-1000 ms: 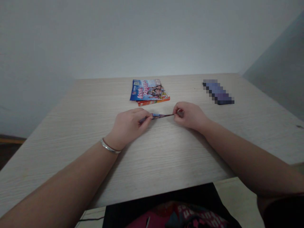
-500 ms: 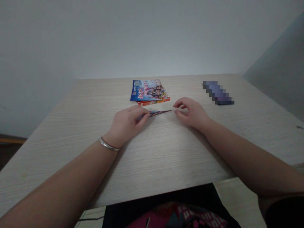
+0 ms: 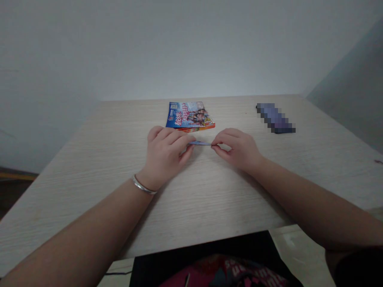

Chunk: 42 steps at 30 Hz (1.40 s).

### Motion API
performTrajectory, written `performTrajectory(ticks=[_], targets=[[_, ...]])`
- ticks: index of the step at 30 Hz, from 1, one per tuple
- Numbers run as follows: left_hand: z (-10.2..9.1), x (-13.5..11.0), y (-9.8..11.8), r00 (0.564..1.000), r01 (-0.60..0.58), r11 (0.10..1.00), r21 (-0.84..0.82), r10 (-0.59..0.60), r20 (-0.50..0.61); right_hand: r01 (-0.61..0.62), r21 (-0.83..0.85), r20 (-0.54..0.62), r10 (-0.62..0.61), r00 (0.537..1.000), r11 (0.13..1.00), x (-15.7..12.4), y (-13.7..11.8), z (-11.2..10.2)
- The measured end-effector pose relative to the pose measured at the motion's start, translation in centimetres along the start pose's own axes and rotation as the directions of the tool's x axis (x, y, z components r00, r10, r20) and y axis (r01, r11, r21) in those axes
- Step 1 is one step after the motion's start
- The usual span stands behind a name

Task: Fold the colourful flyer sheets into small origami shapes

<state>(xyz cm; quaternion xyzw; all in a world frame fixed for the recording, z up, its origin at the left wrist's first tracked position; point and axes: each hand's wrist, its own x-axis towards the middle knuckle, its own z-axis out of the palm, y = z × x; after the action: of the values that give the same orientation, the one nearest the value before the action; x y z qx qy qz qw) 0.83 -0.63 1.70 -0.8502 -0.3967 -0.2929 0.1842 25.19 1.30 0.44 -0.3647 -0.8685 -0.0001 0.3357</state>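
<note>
A narrow strip of folded paper (image 3: 201, 143), bluish on the side facing me, stretches between my two hands just above the table. My left hand (image 3: 168, 150), with a silver bangle at the wrist, pinches its left part between thumb and fingers, covering that end. At the other end, my right hand (image 3: 236, 147) grips the tip with thumb and forefinger. Just beyond my hands lies a small stack of printed leaflets (image 3: 190, 114), the top one blue with pictured figures and red lettering; an orange-edged one shows beneath it.
On the pale wood-grain table (image 3: 191, 207), a pixelated dark phone-like object (image 3: 275, 118) lies at the back right. A wall (image 3: 191, 48) rises behind the far edge. A thin dark cable (image 3: 118, 274) shows below the near edge, at lower left.
My right hand has closed its fingertips on the paper's right end and moved slightly left. My left hand has shifted a little right, and the strip's visible face changed from printed colours to bluish.
</note>
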Motion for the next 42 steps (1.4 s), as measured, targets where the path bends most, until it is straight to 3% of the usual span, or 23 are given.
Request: performTrajectory(ticks=[4,8,12,17,21,27,32,37,42], targets=[[0.2,0.4,0.8,0.998,-0.058,0.998,-0.023,0.058,0.01,0.025,-0.085,0.068,-0.019,0.997,0.996,0.3,-1.1,0.1],[0.7,0.4,0.9,0.999,-0.028,0.996,-0.087,0.03,0.03,0.07,-0.105,0.106,-0.059,0.993,0.992,0.4,-1.6,0.3],[0.9,0.3,0.8,0.998,-0.033,0.99,-0.135,0.039,0.041,0.071,-0.006,0.076,-0.07,0.995,0.997,0.4,-1.8,0.5],[1.0,0.4,0.9,0.994,-0.096,0.993,-0.069,0.099,0.048,0.05,0.097,0.03,-0.053,0.998,0.994,0.4,-1.8,0.7],[1.0,0.5,0.8,0.985,-0.161,0.987,-0.021,0.162,0.053,0.038,0.166,0.037,-0.045,0.998,0.985,0.4,-1.4,0.9],[1.3,0.2,0.4,0.98,-0.155,0.987,-0.033,0.158,0.125,0.052,0.255,0.108,-0.082,0.991,0.966,0.2,0.0,1.3],[1.5,-0.1,-0.2,0.975,-0.157,0.987,-0.026,0.159,0.154,0.082,0.355,0.1,-0.125,0.987,0.931,0.0,1.2,1.5],[1.5,-0.2,-0.5,0.964,-0.194,0.981,-0.015,0.193,0.181,0.047,0.396,0.151,-0.115,0.982,0.917,-0.2,1.6,1.6],[1.4,-0.3,-0.8,0.957,-0.189,0.982,-0.014,0.187,0.222,0.072,0.425,0.126,-0.138,0.982,0.903,-0.4,1.9,1.4]])
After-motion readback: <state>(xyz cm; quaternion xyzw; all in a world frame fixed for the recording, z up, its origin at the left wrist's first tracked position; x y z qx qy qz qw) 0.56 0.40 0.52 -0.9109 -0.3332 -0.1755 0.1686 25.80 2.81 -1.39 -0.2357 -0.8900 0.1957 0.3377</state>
